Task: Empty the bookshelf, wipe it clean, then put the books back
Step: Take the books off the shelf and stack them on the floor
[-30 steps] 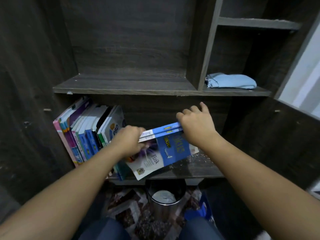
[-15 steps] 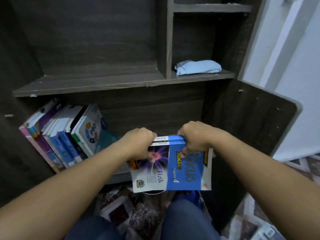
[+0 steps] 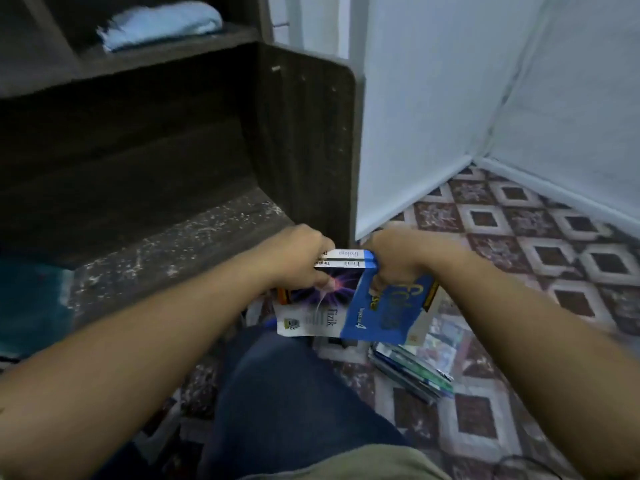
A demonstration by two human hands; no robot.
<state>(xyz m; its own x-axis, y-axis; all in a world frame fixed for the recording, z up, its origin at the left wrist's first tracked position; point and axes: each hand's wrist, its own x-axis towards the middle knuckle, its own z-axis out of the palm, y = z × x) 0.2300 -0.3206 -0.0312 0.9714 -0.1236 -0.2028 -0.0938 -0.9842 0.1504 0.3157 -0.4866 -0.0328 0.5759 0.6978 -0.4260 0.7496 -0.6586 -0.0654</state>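
A small stack of blue-and-white books point(image 3: 349, 306) hangs in the air past the right end of the dark wooden bookshelf point(image 3: 304, 140), spines up. My left hand point(image 3: 301, 259) grips the stack's left end and my right hand point(image 3: 393, 259) grips its right end, thumb on the blue cover. The lower shelf board point(image 3: 180, 244) beside them is bare and dusty. A pale blue cloth point(image 3: 159, 26) lies folded on the upper shelf.
Several books point(image 3: 415, 365) lie piled on the patterned floor point(image 3: 540, 244) just under the held stack. A white wall point(image 3: 433, 98) and corner stand to the right. My knee in dark trousers point(image 3: 291, 393) is below the hands.
Both hands have carried the stack out of the lower shelf and to the right, over the floor pile. The view has swung right, so the books left on the shelf are out of frame.
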